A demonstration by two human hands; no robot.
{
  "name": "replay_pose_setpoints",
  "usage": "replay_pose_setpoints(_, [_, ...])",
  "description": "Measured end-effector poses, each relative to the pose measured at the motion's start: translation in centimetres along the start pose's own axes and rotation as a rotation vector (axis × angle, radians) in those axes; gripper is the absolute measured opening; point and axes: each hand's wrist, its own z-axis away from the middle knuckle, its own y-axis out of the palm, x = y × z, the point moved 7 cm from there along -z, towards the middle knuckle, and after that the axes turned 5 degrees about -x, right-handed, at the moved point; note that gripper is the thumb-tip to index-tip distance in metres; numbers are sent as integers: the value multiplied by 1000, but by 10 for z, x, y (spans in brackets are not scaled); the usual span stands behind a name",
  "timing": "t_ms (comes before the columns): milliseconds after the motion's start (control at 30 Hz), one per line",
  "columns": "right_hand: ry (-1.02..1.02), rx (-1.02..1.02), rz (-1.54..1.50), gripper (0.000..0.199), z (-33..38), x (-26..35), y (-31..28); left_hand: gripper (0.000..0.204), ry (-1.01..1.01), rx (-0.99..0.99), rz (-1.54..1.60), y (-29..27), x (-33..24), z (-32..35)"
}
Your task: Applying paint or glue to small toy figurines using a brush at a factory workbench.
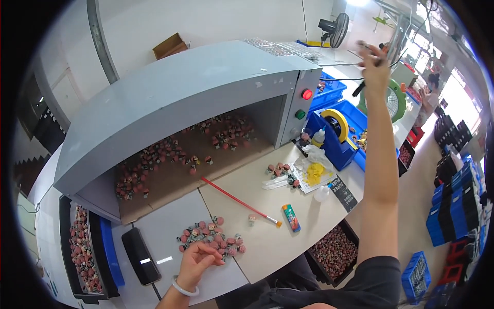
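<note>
My left hand (197, 264) rests on the white table at the near edge of a heap of small pink and dark figurines (212, 239), fingers curled and touching them; a pale bangle circles the wrist. My right arm stretches up and away to the far right, where my right hand (374, 63) is raised and closed around a thin dark cord or rod; the grip is blurred. A red-handled paintbrush (239, 201) lies on the table between the two hands.
A grey hooded box (170, 92) with red and green buttons covers a brown belt strewn with figurines. Black trays of figurines sit at left (82, 252) and below the table edge (334, 252). Blue tape dispenser (335, 135), phone (140, 256), lighter (291, 217), blue crates right.
</note>
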Motion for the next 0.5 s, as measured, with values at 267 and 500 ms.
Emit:
replay_pose_setpoints(267, [450,201,-483,23,81,-6,5,12,-51,-42,1,-13,-8,2])
replay_pose_setpoints(500, [-53,1380,-1846,21,206,181,-59,13,-20,-95,-118,-10,-7,-11])
